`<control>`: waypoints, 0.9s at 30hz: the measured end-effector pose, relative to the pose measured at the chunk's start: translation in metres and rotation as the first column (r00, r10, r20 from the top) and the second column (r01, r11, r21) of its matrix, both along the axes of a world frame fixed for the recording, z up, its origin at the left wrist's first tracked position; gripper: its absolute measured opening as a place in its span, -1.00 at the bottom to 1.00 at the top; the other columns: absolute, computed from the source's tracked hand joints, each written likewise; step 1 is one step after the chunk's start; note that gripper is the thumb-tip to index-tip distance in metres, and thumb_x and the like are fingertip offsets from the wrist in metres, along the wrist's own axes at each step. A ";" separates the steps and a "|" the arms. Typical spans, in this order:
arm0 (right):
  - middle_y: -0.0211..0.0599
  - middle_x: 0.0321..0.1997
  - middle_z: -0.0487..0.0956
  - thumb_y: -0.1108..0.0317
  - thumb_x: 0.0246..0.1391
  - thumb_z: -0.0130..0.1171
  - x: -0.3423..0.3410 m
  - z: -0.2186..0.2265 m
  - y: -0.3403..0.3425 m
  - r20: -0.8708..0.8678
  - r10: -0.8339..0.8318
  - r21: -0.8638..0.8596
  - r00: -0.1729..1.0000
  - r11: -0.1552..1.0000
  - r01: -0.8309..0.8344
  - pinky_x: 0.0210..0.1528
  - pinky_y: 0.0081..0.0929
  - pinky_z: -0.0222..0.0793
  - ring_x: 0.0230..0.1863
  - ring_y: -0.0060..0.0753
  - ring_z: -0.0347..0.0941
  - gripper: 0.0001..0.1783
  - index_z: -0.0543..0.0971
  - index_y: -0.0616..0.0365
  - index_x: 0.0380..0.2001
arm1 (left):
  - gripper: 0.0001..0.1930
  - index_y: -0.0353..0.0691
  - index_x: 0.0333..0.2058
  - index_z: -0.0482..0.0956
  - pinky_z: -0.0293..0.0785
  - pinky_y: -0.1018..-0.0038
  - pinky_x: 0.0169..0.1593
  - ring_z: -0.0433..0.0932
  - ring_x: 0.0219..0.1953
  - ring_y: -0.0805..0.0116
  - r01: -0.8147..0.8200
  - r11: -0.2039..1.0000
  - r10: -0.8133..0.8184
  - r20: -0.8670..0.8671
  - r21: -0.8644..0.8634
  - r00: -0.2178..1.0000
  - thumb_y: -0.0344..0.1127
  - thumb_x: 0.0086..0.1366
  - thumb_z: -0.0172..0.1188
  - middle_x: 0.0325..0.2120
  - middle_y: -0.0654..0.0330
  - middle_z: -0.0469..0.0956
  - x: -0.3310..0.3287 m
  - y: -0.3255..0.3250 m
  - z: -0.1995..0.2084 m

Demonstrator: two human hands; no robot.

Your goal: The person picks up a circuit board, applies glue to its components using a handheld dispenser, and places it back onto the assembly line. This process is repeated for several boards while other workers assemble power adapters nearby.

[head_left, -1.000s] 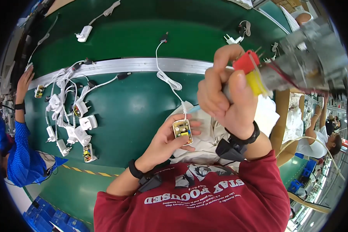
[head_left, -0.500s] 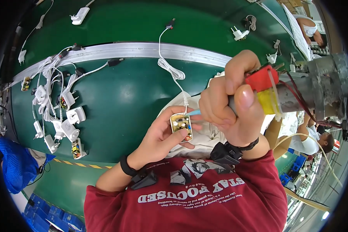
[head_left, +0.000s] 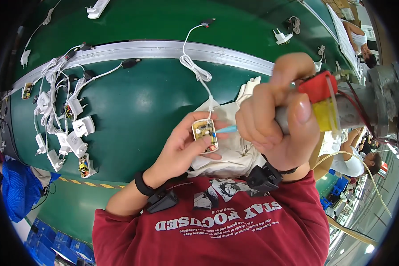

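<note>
My left hand [head_left: 178,144] grips an opened white power adapter [head_left: 205,135], its circuit board facing up and my thumb resting on the components. A white cord [head_left: 197,71] leaves the adapter's far end, runs away over the bench and ends in a dark connector. Wrapped in my right hand [head_left: 281,106] is a grey tube-shaped dispensing tool [head_left: 354,104] with a red switch, yellow tape and thin wires. Its pale blue nozzle [head_left: 226,129] points left, with the tip at the board's right edge; whether it touches cannot be made out.
Left on the green bench [head_left: 133,106] lies a tangle of white adapters [head_left: 75,144] and cords, some with boards exposed. A metal rail [head_left: 150,49] crosses behind. Beyond it lie more adapters [head_left: 283,37]. Crumpled pale cloth [head_left: 235,153] lies by my hands. Other people [head_left: 357,37] sit at right.
The nozzle tip has gone from the cord end of the board to its right edge. My right hand has shifted right with the tool, and my left hand slightly left with the adapter.
</note>
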State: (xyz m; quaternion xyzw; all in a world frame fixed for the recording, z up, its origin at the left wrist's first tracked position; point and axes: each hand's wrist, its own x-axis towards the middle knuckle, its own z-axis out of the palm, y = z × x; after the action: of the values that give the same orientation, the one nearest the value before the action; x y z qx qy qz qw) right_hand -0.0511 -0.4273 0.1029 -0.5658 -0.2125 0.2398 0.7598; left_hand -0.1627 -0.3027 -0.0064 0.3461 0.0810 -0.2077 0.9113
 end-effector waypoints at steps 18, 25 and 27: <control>-0.52 -0.79 0.18 0.04 0.25 -0.07 -0.005 -0.003 -0.011 -0.012 0.093 0.027 0.996 0.995 -0.092 -0.73 -0.62 0.02 -0.82 -0.66 0.03 -0.66 0.14 0.04 -0.34 | -0.63 -0.20 0.12 0.16 0.58 0.26 -0.05 0.39 0.11 0.19 -0.122 0.987 0.120 -0.020 -0.101 0.993 -0.42 0.36 -0.11 0.08 0.02 0.34 0.006 0.000 0.000; -0.51 -0.78 0.19 0.02 0.25 -0.08 -0.007 0.005 -0.007 -0.014 0.058 -0.058 0.998 0.997 -0.059 -0.72 -0.61 0.03 -0.81 -0.66 0.05 -0.65 0.15 0.06 -0.31 | -0.62 -0.19 0.15 0.14 0.56 0.24 -0.02 0.37 0.13 0.20 -0.125 0.987 0.125 -0.008 -0.098 0.992 -0.36 0.39 -0.13 0.10 0.01 0.32 0.006 -0.003 -0.001; -0.49 -0.76 0.21 0.03 0.25 -0.07 -0.009 0.004 -0.007 0.015 0.075 -0.042 0.997 0.996 -0.074 -0.70 -0.61 0.03 -0.81 -0.66 0.05 -0.65 0.16 0.06 -0.30 | -0.62 -0.20 0.16 0.13 0.55 0.24 -0.01 0.36 0.14 0.20 -0.126 0.988 0.127 0.002 -0.093 0.992 -0.33 0.40 -0.15 0.10 0.00 0.31 0.007 -0.003 -0.001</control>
State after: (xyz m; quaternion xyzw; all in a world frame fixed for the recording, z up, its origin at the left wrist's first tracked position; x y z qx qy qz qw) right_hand -0.0599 -0.4344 0.1065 -0.5751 -0.2348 0.2677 0.7365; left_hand -0.1560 -0.3057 -0.0070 0.2983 0.0894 -0.1515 0.9381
